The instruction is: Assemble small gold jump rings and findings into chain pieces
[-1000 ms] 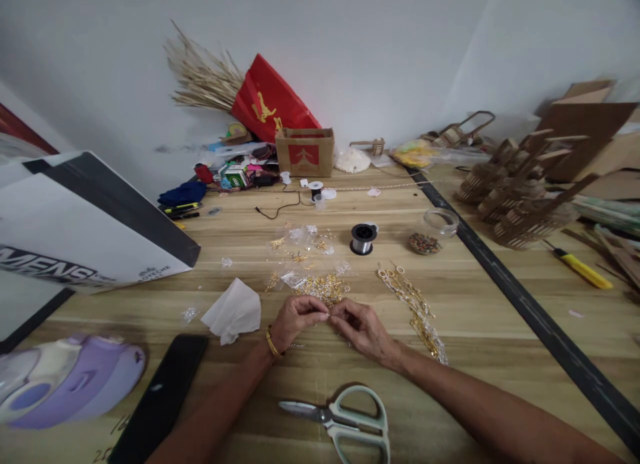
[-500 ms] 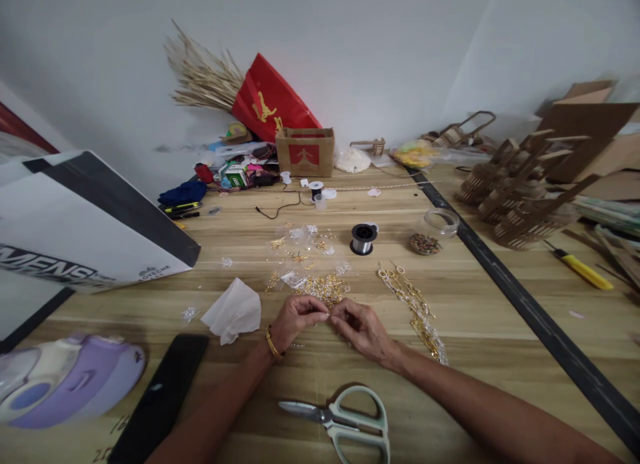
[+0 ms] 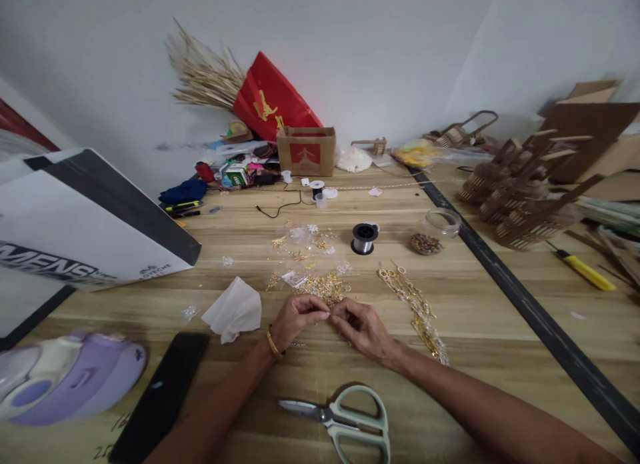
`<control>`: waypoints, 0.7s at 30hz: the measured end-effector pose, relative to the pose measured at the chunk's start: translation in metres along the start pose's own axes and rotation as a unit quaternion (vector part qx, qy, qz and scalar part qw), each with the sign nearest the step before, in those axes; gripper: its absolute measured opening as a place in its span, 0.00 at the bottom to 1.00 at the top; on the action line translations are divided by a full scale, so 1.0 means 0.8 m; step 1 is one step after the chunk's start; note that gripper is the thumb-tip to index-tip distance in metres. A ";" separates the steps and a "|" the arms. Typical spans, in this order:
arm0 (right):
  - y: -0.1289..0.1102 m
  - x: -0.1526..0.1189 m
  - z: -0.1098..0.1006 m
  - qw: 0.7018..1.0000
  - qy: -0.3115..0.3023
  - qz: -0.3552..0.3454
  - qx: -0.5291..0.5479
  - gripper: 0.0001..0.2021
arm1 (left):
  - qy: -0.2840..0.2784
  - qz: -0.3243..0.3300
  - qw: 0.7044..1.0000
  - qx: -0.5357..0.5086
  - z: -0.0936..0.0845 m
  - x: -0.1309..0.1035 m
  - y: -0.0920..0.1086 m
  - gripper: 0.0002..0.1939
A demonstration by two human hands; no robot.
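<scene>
My left hand (image 3: 301, 317), with a gold bracelet (image 3: 273, 343) at its wrist, is closed in a pinch. Its fingertips meet those of my right hand (image 3: 361, 327), also pinched. Whatever they hold is too small to make out. Just beyond the fingers lies a pile of gold and silver beads (image 3: 323, 287). Gold and silver chains (image 3: 417, 307) stretch out to the right of my right hand. Scissors (image 3: 345, 417) with pale handles rest nearer to me. A black spool of wire (image 3: 364, 239) stands behind the beads.
A glass jar of beads (image 3: 434, 232) and woven baskets (image 3: 525, 204) are at right. A white tissue (image 3: 234, 311), black phone (image 3: 160, 397), purple object (image 3: 90, 381) and large white box (image 3: 95, 224) occupy the left. A yellow-handled tool (image 3: 585, 271) lies far right.
</scene>
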State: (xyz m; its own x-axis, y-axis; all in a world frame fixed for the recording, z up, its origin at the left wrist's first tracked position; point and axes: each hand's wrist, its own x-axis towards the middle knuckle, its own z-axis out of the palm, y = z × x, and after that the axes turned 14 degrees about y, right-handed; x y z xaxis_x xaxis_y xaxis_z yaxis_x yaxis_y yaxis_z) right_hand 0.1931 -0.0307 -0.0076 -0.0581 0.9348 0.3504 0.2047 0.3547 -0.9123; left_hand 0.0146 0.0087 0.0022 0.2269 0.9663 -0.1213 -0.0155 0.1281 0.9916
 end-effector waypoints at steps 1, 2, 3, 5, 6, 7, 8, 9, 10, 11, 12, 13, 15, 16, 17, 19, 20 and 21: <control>0.000 0.000 0.000 1.000 -0.001 -0.001 -0.001 0.09 | 0.001 0.000 1.000 0.000 0.000 0.000 0.000 0.09; 0.000 0.000 0.000 1.000 -0.001 -0.002 -0.002 0.09 | 0.001 0.001 1.000 0.000 0.000 -0.001 0.000 0.09; 0.000 0.000 0.000 1.000 -0.002 -0.003 -0.003 0.09 | 0.002 0.002 1.000 0.000 0.000 -0.001 0.001 0.09; -0.001 0.000 0.000 1.000 -0.003 -0.003 -0.005 0.09 | 0.001 0.004 1.000 0.003 0.000 -0.002 0.001 0.09; -0.001 0.000 0.000 1.000 -0.003 -0.002 -0.006 0.10 | 0.001 0.005 1.000 0.005 0.000 -0.001 0.001 0.09; -0.002 0.000 0.000 1.000 -0.002 0.000 -0.006 0.10 | -0.001 0.006 1.000 0.006 0.000 -0.001 0.001 0.09; -0.002 0.000 0.000 1.000 -0.002 0.001 -0.007 0.10 | -0.002 0.008 1.000 0.007 0.000 -0.001 0.001 0.09; -0.002 0.000 0.000 1.000 -0.001 0.002 -0.009 0.11 | -0.003 0.010 1.000 0.008 0.000 -0.001 0.001 0.09; -0.002 0.000 0.000 1.000 -0.001 0.002 -0.010 0.11 | -0.003 0.012 1.000 0.008 0.000 0.000 0.001 0.10; -0.002 0.000 0.000 1.000 -0.002 0.003 -0.012 0.11 | -0.003 0.014 1.000 0.009 0.000 0.000 0.000 0.10; -0.002 0.000 0.000 1.000 -0.003 0.003 -0.013 0.11 | -0.003 0.015 1.000 0.010 0.000 0.000 0.000 0.10; -0.002 0.000 0.000 1.000 -0.003 0.003 -0.013 0.11 | -0.004 0.016 1.000 0.012 0.001 0.000 0.001 0.10; -0.002 0.000 0.000 1.000 -0.003 0.005 -0.014 0.11 | -0.005 0.015 1.000 0.017 0.001 -0.001 0.001 0.11; -0.001 0.000 0.001 1.000 -0.003 0.006 -0.014 0.11 | -0.006 0.015 1.000 0.019 0.001 -0.001 0.002 0.11; -0.001 0.000 0.001 1.000 -0.003 0.006 -0.014 0.11 | -0.006 0.014 1.000 0.022 0.001 -0.001 0.002 0.12; -0.001 0.000 0.001 1.000 -0.006 0.006 -0.012 0.10 | -0.007 0.014 1.000 0.024 0.001 -0.001 0.002 0.12; -0.001 0.000 0.001 1.000 -0.006 0.005 -0.011 0.10 | -0.008 0.013 1.000 0.024 0.001 -0.001 0.002 0.12; -0.001 0.000 0.000 1.000 -0.006 0.005 -0.011 0.10 | -0.009 0.012 1.000 0.022 0.000 -0.001 0.002 0.12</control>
State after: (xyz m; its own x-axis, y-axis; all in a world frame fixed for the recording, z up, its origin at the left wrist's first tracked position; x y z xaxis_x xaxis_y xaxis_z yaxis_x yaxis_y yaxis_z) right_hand 0.1927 -0.0312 -0.0073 -0.0680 0.9384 0.3389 0.2265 0.3453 -0.9108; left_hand 0.0147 0.0082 0.0042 0.2453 0.9646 -0.0971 0.0216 0.0947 0.9953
